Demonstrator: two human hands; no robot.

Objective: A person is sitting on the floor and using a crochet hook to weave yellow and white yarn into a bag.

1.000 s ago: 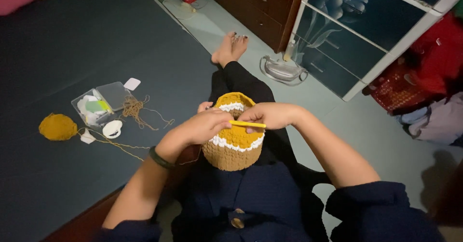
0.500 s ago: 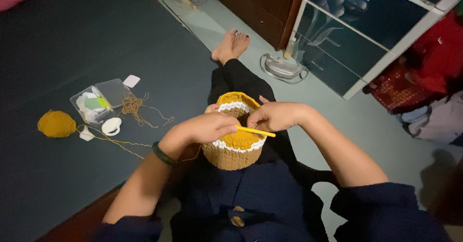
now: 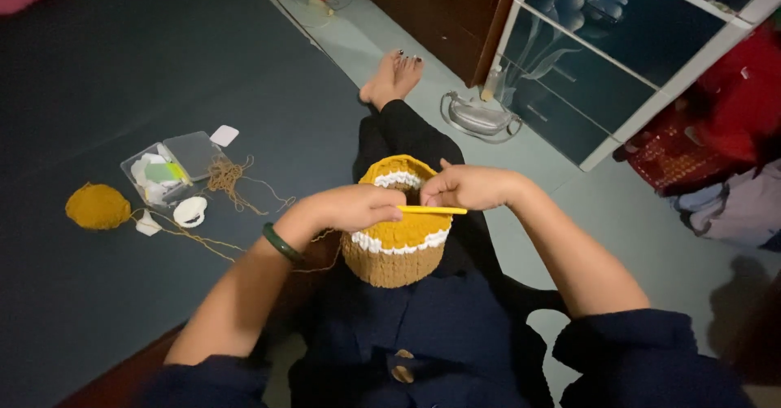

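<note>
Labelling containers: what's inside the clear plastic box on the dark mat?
The clear plastic box lies open, holding white pieces and something green; exact items are too small to tell. Tan yarn lies beside it, not inside. Anything beneath the pieces is hidden.

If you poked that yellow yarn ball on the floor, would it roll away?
Probably a little: the yarn ball looks round but slightly flattened. It seems soft and light, and its strand trails toward the crocheted basket, likely tugging it back.

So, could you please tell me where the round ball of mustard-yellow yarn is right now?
The round ball of mustard-yellow yarn lies on the dark mat at the head view's far left, beside the clear plastic box.
</note>
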